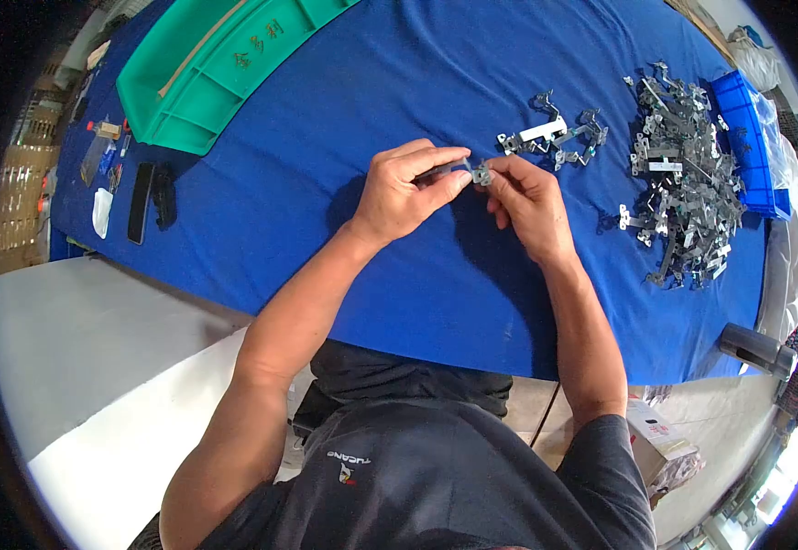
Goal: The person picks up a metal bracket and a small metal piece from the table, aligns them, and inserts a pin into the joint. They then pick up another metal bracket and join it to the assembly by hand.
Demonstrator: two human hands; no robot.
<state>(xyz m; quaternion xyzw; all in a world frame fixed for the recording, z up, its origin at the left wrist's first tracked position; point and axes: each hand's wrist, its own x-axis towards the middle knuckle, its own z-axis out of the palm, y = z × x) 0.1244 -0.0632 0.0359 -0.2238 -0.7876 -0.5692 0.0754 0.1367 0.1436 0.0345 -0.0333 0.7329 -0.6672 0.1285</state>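
Between my two hands is a small metal hinge piece with holes in its plate end. My left hand pinches its left side between thumb and fingers, which partly cover it. From the right, my right hand grips the plate end with thumb and forefinger, the other fingers curled below. Both hands are just above the blue cloth. A few similar metal hinge pieces lie loose beyond my right hand. Farther right spreads a large heap of metal hinge pieces.
A green plastic bin stands at the far left. Near it lie a phone, a black object and small tools. A blue crate borders the heap at right. A dark cylindrical container lies by the right table edge.
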